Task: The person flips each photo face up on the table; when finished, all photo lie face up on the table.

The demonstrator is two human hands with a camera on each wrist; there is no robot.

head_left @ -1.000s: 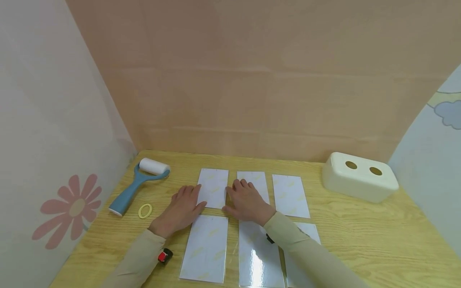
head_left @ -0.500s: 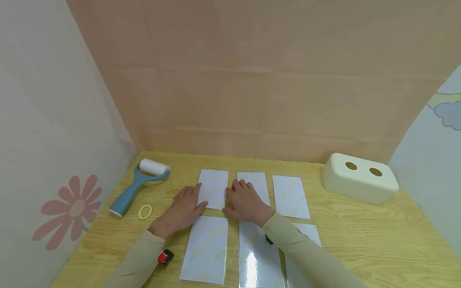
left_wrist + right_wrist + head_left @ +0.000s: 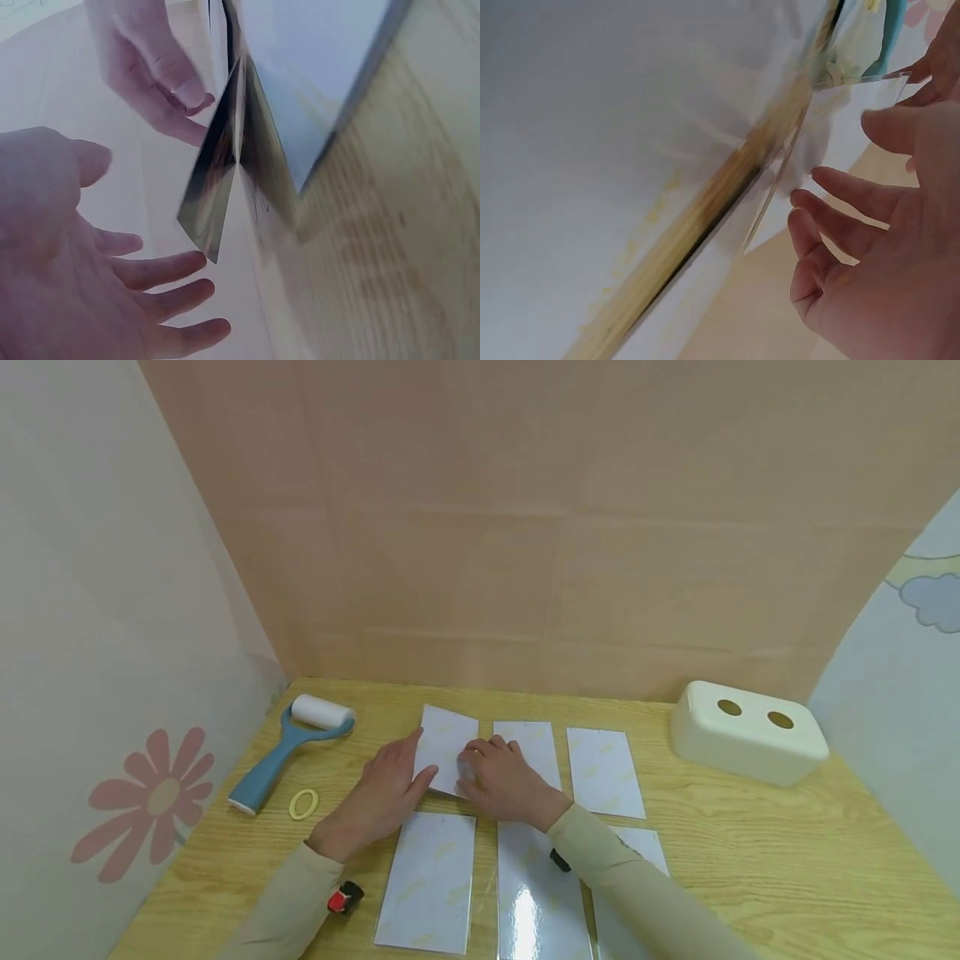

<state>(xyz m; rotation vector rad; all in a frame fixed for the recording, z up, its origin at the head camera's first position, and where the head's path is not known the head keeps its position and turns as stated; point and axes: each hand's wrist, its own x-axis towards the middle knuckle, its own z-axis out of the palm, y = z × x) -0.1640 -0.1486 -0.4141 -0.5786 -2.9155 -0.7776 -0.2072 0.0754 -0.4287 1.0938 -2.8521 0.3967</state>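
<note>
1. At the far left of the wooden table (image 3: 735, 868) lies a blue-handled roller (image 3: 287, 743) with a white drum.
2. Just beside it is a pale yellow ring (image 3: 292, 807).
3. The left hand (image 3: 378, 789) has its fingers straight and spread, their tips at the lifted panel's left edge without closing round it.
4. Between the hands, the lifted panel (image 3: 442, 743) is tilted in the back row, its left side raised.
5. The right hand (image 3: 513, 783) has loosely bent fingers at that panel's right edge; whether they pinch it, I cannot tell.
6. Around and rightward lie five flat panels (image 3: 427, 885).
7. Farthest right stands a cream box (image 3: 750, 743) with two round holes.
</note>
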